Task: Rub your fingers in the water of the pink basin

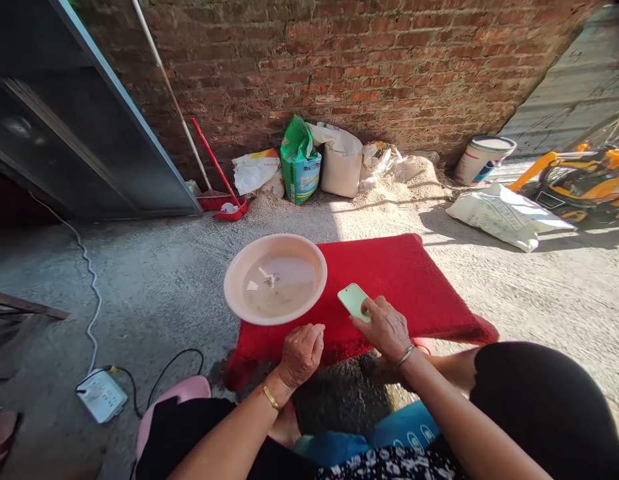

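Observation:
My right hand holds a flat pale-green rectangular piece with rounded corners, like a phone case in shape. The thumb and fingers grip its lower right end, over a bench covered in red cloth. Near the front edge of the cloth, my left hand is closed with the fingers curled in; whatever may be inside is hidden. Just beyond that hand, a pale pink basin of cloudy water sits on the left part of the cloth.
Against the brick wall stand a green bag, a white sack and a bucket. A red dustpan lies left of them. At lower left, a power strip with cords rests on the concrete. A yellow machine stands far right.

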A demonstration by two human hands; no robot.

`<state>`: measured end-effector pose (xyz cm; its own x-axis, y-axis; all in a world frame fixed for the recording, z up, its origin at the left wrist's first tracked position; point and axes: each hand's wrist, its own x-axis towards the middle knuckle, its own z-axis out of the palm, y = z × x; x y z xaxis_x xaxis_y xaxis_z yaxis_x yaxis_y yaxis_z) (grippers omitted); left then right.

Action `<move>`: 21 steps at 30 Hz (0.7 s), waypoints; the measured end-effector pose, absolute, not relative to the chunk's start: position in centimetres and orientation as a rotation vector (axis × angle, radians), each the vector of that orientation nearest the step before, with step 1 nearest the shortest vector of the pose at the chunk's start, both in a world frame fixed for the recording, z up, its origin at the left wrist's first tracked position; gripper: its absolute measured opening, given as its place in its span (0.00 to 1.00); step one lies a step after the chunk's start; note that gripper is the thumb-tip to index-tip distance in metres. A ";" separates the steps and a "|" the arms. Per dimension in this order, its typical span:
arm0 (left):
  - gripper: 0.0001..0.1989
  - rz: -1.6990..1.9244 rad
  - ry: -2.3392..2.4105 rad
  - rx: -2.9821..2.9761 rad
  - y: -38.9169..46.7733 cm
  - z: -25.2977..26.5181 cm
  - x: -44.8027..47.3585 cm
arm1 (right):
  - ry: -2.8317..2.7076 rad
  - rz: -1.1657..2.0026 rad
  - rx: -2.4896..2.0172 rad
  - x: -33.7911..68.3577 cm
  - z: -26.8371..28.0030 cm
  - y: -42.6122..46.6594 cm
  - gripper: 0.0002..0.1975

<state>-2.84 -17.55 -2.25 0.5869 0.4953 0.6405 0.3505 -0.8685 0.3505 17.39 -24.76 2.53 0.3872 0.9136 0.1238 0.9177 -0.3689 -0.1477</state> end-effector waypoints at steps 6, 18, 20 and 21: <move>0.10 1.173 0.793 2.483 -17.4 -2.0 -3.3 | -2.002 0.038 -2.137 12.9 1.4 -26.3 0.13; 0.10 1.114 0.775 2.454 -17.3 -2.0 -2.8 | -1.759 0.067 -2.324 15.4 1.7 -28.3 0.14; 0.10 1.086 0.773 2.449 -17.3 -2.0 -2.7 | -1.900 0.111 -2.187 13.1 1.3 -28.2 0.13; 0.10 1.085 0.775 2.448 -17.3 -2.0 -2.7 | -1.936 0.107 -2.157 12.7 1.1 -28.2 0.13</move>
